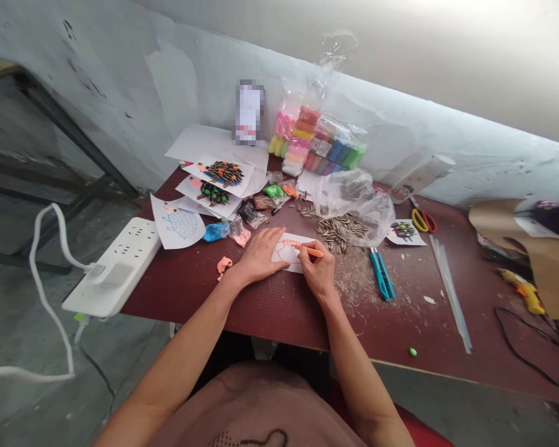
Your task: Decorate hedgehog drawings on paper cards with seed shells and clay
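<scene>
My right hand (318, 270) grips an orange marker (313, 251), its tip at a small white card (294, 266) with an orange line drawing on it. Flat on the card's left side lies my left hand (259, 256), fingers stretched out. Lumps of peach clay (223, 266) are on the table left of that hand. Beyond the card is a heap of sunflower seeds (339, 232), partly under a clear plastic bag (375, 214). A card with a blue hedgehog drawing (179, 225) lies to the left, near hedgehog cards covered in seeds (223, 174).
A white power strip (116, 273) overhangs the table's left edge. Coloured clay packs (314, 146) and a phone (249, 113) stand by the wall. Rightward are a teal box cutter (382, 276), scissors (423, 220), clear glue sticks (451, 298) and a yellow glue gun (524, 290) with its cord.
</scene>
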Demonstrator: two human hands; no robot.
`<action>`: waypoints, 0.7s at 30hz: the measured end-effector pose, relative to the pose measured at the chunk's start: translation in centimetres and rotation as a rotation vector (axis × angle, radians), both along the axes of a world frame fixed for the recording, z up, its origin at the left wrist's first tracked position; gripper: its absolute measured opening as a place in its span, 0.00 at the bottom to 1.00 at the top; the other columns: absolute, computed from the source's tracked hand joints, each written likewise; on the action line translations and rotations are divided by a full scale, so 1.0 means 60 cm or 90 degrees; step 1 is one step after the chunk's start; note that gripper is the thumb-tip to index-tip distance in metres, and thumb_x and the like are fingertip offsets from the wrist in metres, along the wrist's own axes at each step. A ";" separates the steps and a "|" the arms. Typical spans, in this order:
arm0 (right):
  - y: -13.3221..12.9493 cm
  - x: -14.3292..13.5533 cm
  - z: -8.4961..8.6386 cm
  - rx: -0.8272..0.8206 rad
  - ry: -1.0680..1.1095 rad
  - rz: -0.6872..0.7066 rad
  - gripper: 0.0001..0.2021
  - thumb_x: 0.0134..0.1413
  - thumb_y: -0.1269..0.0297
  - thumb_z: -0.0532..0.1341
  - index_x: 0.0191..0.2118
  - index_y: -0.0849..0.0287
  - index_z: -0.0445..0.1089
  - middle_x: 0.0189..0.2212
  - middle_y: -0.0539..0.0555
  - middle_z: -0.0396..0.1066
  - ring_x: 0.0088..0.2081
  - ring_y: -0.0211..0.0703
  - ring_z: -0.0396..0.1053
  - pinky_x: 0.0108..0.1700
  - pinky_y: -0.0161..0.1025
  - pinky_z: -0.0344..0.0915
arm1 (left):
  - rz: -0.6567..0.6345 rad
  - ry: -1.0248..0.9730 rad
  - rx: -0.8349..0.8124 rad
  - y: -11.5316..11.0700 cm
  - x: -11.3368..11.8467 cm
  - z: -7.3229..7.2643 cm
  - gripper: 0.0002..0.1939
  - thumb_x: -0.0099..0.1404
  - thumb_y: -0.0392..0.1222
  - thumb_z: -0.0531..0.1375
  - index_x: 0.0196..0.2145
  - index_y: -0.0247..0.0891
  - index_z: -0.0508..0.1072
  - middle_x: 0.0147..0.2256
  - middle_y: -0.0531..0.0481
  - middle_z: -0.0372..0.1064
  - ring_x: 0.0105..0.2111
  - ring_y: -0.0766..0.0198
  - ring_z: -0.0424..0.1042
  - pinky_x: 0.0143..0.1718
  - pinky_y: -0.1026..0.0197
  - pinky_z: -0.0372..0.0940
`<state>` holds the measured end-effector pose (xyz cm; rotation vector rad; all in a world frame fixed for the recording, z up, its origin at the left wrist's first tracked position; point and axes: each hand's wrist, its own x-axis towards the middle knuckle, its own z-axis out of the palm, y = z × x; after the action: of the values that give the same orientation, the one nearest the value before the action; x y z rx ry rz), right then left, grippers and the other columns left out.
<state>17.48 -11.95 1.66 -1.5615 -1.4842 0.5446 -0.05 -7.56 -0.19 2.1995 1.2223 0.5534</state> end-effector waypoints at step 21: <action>-0.002 0.005 0.002 -0.007 0.020 -0.031 0.11 0.56 0.57 0.57 0.28 0.56 0.69 0.23 0.50 0.72 0.22 0.37 0.63 0.28 0.35 0.60 | -0.001 0.008 -0.003 0.000 -0.001 -0.002 0.43 0.59 0.46 0.67 0.68 0.36 0.58 0.67 0.37 0.60 0.67 0.46 0.58 0.69 0.43 0.53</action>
<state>17.76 -12.09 1.77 -1.5869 -1.4180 0.5474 -0.11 -7.54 -0.32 2.2037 1.2262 0.5370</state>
